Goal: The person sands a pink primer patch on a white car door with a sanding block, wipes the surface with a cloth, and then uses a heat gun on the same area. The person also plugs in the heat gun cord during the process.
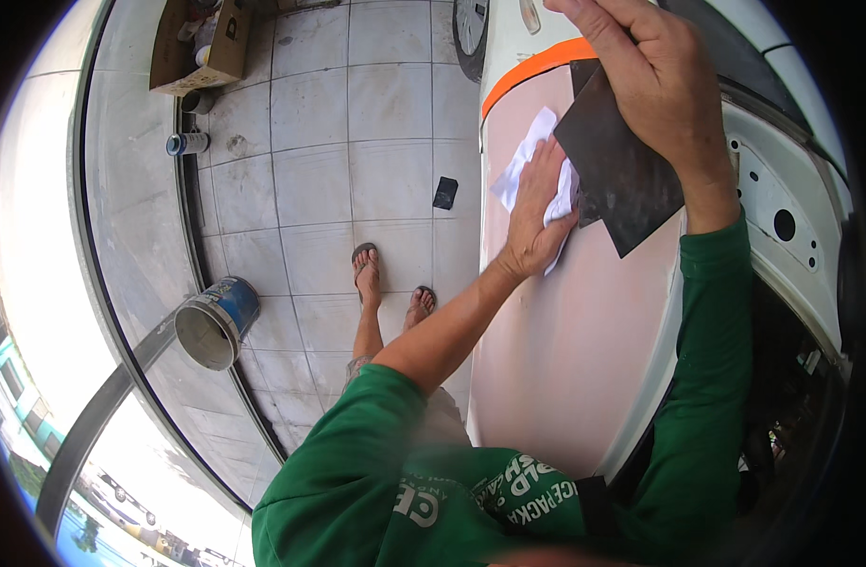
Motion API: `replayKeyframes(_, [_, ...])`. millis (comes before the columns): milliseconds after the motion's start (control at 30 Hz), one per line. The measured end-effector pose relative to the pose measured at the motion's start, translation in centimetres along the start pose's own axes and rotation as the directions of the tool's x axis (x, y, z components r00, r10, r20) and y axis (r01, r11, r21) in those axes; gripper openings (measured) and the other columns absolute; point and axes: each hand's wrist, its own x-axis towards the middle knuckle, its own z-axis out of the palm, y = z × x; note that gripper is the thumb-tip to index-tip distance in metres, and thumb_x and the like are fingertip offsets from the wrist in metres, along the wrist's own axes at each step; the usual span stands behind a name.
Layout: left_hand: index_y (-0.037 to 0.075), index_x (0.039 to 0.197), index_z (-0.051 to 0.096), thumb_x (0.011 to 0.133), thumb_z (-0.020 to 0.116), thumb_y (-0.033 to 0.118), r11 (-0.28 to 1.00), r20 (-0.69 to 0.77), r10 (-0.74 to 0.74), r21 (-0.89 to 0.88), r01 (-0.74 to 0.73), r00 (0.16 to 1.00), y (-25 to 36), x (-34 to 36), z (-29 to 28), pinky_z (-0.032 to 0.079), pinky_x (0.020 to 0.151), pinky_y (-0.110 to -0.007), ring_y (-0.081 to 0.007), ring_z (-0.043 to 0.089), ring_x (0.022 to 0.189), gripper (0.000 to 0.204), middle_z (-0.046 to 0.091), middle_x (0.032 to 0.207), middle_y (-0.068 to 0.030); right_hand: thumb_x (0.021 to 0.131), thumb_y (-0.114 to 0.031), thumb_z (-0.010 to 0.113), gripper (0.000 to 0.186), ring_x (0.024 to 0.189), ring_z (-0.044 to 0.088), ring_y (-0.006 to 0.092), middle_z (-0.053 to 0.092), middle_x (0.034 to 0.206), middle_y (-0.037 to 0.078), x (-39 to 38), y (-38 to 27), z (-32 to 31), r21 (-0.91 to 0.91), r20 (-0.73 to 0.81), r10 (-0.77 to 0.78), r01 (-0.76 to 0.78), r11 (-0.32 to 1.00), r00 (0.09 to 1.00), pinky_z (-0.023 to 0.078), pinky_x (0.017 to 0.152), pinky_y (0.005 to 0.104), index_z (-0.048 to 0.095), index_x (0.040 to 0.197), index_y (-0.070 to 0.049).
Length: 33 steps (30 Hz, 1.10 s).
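Note:
My left hand (537, 213) lies with fingers extended on a crumpled white paper or cloth (516, 165) against the pale pink car panel (537, 359), which has orange tape (528, 66) along its upper end. To its right, dark square sheets (622, 203) overlap on the panel. My right hand (646, 66) is raised over the upper part of those sheets, its fingers curled and partly cut off by the frame's top edge; what it grips is unclear.
A cardboard box (182, 61), a can (187, 144) and a bucket (216, 326) line the left of the tiled floor (310, 189). A small black block (444, 194) lies near my sandalled feet. A wheel (469, 38) is at the top; an open door frame (788, 194) is right.

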Motion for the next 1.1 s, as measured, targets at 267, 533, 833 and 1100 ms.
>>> replayKeyframes(267, [0.0,0.158,0.03,0.105,0.047,0.047,0.751,-0.068,-0.556,-0.469,0.465,0.828,-15.7,4.7,-4.4,0.029,0.118,-0.031,-0.0273,0.04,0.145,0.073,0.047,0.153,-0.0188,0.106,-0.025,0.056,0.029,0.078,0.064,0.0118,0.077,0.102,0.006,0.0,0.5,0.7,-0.112,0.168,-0.007,0.026,0.993,0.986,0.05,0.071,0.0269,0.075,0.111,-0.004])
replayKeyframes(533, [0.002,0.161,0.023,0.087,0.066,0.032,0.985,0.006,-0.159,0.07,0.158,0.987,3.4,-9.9,1.0,0.01,0.124,-0.053,-0.039,0.014,0.157,0.091,0.02,0.167,-0.0221,0.106,-0.018,0.057,0.026,0.089,0.068,0.011,0.077,0.104,0.006,-0.6,1.0,-0.4,-0.083,0.142,0.064,-0.053,0.995,0.988,0.052,0.079,0.0219,0.073,0.116,0.0])
replayKeyframes(833, [0.002,0.159,0.027,0.099,0.058,0.034,0.99,-0.181,-0.118,-0.095,0.102,0.976,-7.1,5.8,-2.8,0.016,0.125,-0.044,-0.0369,0.019,0.155,0.075,0.027,0.165,-0.0226,0.108,-0.023,0.053,0.031,0.071,0.047,0.0058,0.074,0.113,0.003,-0.4,1.4,-0.1,-0.096,0.166,0.039,-0.024,0.995,0.985,0.041,0.068,0.0201,0.072,0.119,-0.002])
replayKeyframes(1100, [-0.006,0.157,0.02,0.106,0.046,0.036,0.75,-0.028,-0.649,-0.19,0.634,0.76,-2.9,-25.2,1.8,0.023,0.121,-0.04,-0.0384,0.03,0.147,0.07,0.032,0.156,-0.0241,0.108,-0.024,0.052,0.031,0.073,0.05,0.0066,0.075,0.113,0.003,-0.9,1.7,0.4,-0.053,0.188,0.038,-0.028,0.998,0.981,0.043,0.07,0.0214,0.072,0.118,-0.002])
